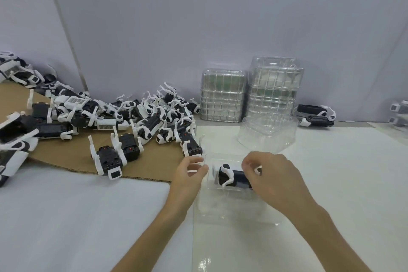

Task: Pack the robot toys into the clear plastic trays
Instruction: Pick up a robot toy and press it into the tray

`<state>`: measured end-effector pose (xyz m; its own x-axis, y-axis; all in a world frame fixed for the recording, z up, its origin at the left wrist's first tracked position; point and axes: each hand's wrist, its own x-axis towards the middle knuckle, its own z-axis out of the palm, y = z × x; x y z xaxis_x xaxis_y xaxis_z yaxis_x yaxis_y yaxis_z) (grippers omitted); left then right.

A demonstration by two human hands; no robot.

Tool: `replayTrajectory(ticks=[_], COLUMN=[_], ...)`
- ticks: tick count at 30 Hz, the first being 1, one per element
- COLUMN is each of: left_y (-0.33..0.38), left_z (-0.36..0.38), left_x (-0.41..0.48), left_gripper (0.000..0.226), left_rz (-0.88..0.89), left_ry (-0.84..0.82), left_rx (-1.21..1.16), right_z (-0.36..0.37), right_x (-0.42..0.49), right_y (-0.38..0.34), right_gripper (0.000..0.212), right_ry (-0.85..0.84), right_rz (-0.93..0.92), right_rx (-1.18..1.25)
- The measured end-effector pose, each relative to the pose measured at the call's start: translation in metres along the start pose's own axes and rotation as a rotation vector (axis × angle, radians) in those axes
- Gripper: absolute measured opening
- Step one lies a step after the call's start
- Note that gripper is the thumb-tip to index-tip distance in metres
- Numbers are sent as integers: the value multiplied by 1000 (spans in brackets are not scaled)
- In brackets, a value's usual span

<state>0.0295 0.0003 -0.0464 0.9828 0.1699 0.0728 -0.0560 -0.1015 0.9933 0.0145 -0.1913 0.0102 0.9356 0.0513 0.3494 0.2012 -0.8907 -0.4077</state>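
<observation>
now robot toy (233, 176) in clear tray (220, 213), right hand (272, 175) pinching it, left hand (188, 175) relaxed beside tray.

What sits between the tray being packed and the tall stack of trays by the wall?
In the head view, one loose clear tray lies on the white table between that tray and the stack.

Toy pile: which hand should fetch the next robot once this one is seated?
Left, probably. The left hand sits at the left rim of the clear tray, holding no toy, with the toy pile beyond it. The right hand grips the toy in the tray, farther from the pile.
</observation>
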Motion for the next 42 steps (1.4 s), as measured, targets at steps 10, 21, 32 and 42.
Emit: replayTrajectory(ticks=[10, 21, 32, 42], left_y=[3, 8, 12, 15], left_z=[1, 5, -7, -6], left_x=[-2, -1, 5, 2], left_gripper=[12, 21, 24, 23], left_rz=[-65, -157, -169, -165], left_ry=[-43, 52, 228, 238], left_rx=[-47, -302, -387, -350], right_z=[17, 31, 71, -1], right_x=[-22, -34, -5, 27], right_y=[6, -48, -24, 152], right_gripper=[51, 50, 60, 39], right_ry=[-305, -244, -43, 461], right_rz=[-345, 88, 491, 821], right_rx=[-243, 984, 1089, 1437])
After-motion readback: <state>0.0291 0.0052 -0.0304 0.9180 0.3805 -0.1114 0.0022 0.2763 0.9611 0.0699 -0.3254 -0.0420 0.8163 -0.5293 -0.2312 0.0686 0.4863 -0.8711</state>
